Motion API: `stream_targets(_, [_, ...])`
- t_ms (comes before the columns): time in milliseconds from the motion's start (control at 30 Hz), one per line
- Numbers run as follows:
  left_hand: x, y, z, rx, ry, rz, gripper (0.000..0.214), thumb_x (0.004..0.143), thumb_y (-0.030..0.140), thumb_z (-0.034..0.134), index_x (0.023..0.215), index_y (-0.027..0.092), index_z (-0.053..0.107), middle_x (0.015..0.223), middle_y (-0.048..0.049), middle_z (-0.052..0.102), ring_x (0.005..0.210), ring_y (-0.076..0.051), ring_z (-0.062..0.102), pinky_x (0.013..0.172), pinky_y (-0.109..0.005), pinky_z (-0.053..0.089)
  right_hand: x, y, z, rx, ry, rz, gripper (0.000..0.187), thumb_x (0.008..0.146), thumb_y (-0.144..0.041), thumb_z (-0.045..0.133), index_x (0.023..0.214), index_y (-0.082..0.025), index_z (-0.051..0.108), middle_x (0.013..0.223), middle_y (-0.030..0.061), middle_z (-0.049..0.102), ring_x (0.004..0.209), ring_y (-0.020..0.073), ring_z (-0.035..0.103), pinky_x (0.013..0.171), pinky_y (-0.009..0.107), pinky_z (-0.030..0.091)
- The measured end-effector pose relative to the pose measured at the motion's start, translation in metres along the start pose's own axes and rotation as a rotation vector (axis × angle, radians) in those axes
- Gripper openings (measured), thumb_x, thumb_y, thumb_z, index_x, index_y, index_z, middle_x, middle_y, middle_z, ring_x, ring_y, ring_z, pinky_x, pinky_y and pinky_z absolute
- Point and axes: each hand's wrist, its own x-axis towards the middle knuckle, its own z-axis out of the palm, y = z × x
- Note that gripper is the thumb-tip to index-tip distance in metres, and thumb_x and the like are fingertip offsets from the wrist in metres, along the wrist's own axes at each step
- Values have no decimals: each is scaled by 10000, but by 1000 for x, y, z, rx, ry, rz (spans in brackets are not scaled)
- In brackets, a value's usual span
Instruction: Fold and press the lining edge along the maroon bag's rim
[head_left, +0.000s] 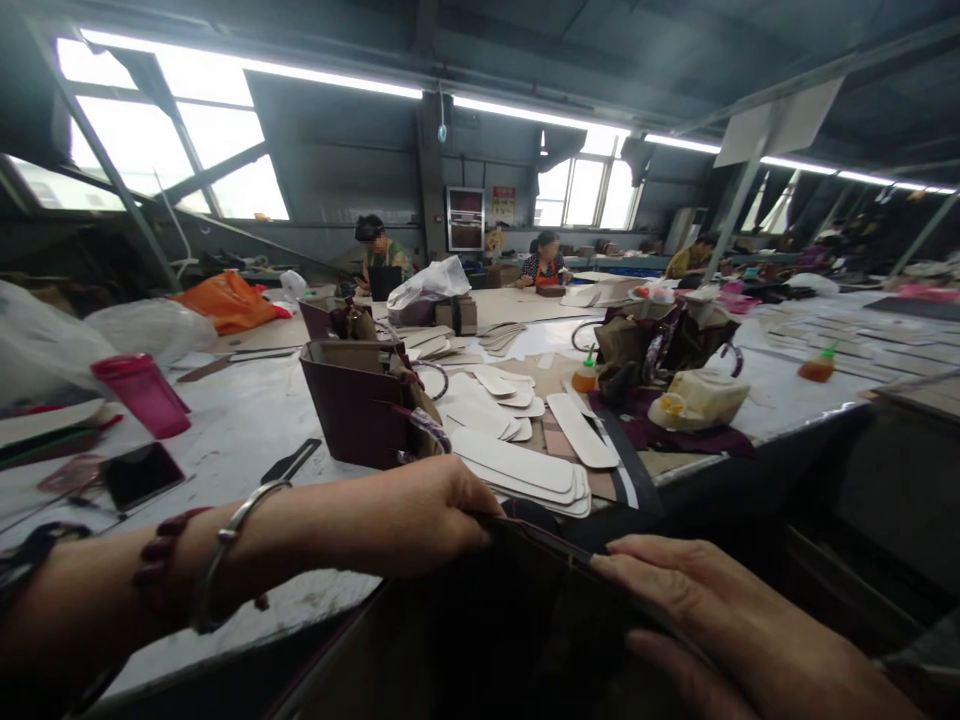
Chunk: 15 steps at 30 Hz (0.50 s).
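Observation:
A dark handbag (540, 620) stands open-topped right in front of me, its inside in deep shadow. At its far rim my left hand (450, 510) pinches the edge, fingers closed. Along the right part of the same rim lies my right hand (697, 600), the fingers on one side of the bag wall and the thumb on the other. Just beyond the bag, stacked white oblong panels (517, 465) lie on the table. A maroon handbag (352, 400) with patterned handles stands upright behind my left hand.
On the left are a pink cup (142, 393), a phone (142, 475), a dark flat tool (291, 460) and an orange plastic bag (229, 302). More handbags (660, 340) and glue bottles (585, 374) stand right of centre. Co-workers (547, 262) sit at the far tables.

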Motion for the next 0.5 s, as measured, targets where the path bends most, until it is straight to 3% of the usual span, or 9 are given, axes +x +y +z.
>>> stream_targets(133, [0,0,0,-10,2,-14,262,725,265,483,857,140,671,682,1,621,578,-128,500,564,-195,403,23,-9,-1,-23,-36,-41,274,817,-180,427,1061,-242,534,1028,68,595,930,168,580,745,231,529])
stream_targets(500, [3,3,-1,33,37,-3,255,700,204,475,838,139,679,625,3,592,574,-134,487,601,-205,414,43,-17,12,-68,11,27,90,718,-146,482,767,-221,487,739,36,565,655,174,570,525,262,514])
